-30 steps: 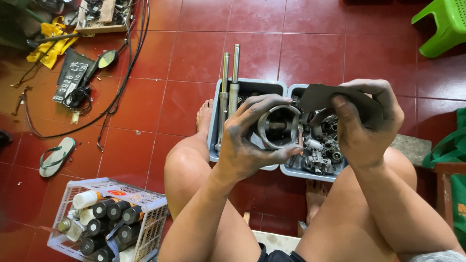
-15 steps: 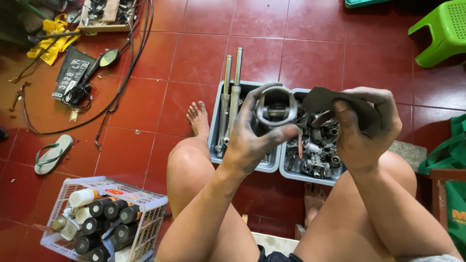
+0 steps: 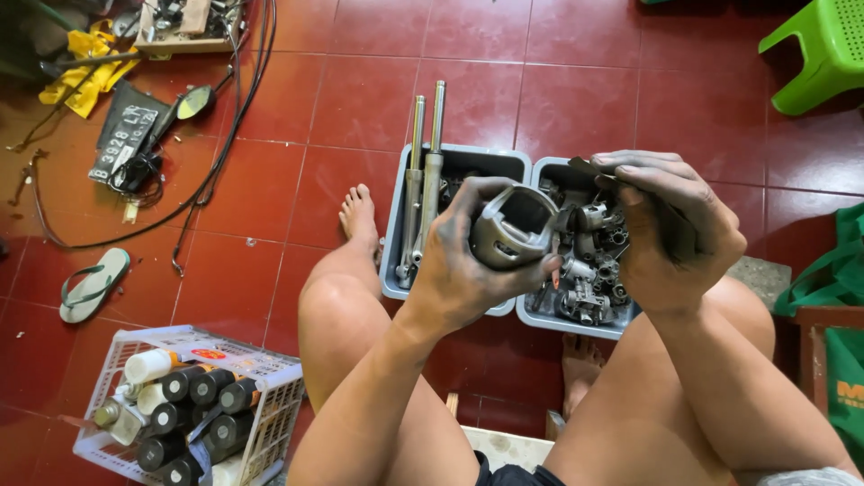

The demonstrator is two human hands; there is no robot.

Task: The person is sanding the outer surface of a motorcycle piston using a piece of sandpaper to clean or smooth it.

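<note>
Two grimy hands: my left hand (image 3: 468, 270) fingers wrap the metal piston (image 3: 513, 227); my right hand (image 3: 670, 234) fingers clamp a dark flat piece (image 3: 679, 236).

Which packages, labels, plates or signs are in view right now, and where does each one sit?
Number plate: far left floor, flat black rectangle, white characters.
Basket sticker: white basket's top rim, small red-yellow oval.
Spray cans: in white basket, bottom left, black-capped cylinders.
Green bag: right edge, yellow print.

I see a white basket (image 3: 270, 396) of spray cans (image 3: 193, 385) at lower left, a flip-flop (image 3: 93, 282) near black cables (image 3: 225, 135), yellow cloth (image 3: 85, 81), a green plastic stool (image 3: 821, 49).
</note>
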